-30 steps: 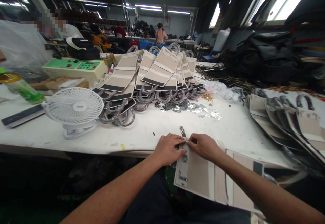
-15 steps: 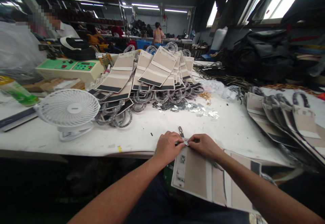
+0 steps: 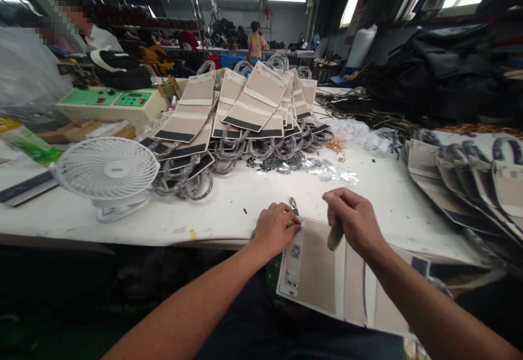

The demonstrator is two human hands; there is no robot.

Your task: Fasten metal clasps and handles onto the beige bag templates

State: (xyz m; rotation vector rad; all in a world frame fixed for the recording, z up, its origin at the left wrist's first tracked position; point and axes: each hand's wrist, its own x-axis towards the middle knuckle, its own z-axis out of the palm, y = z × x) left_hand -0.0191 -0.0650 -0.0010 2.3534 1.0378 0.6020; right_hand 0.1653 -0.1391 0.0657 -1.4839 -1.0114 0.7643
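Fingers of left hand [image 3: 275, 229] bent on beige panel [image 3: 318, 273]; right hand [image 3: 357, 221] curled above it; cannot tell either's grip.

Left hand [image 3: 274, 229] covers the top corner of the beige panel [image 3: 321, 275]; anything under its fingertips is hidden. Below the right hand [image 3: 356, 223], a brownish tip [image 3: 335, 238] is unclear: thumb or held piece. Left edge cuts the bottle [image 3: 30, 143]; right edge, the stacked panels [image 3: 429, 183]. Metal bits [image 3: 300, 165] too small to single out.
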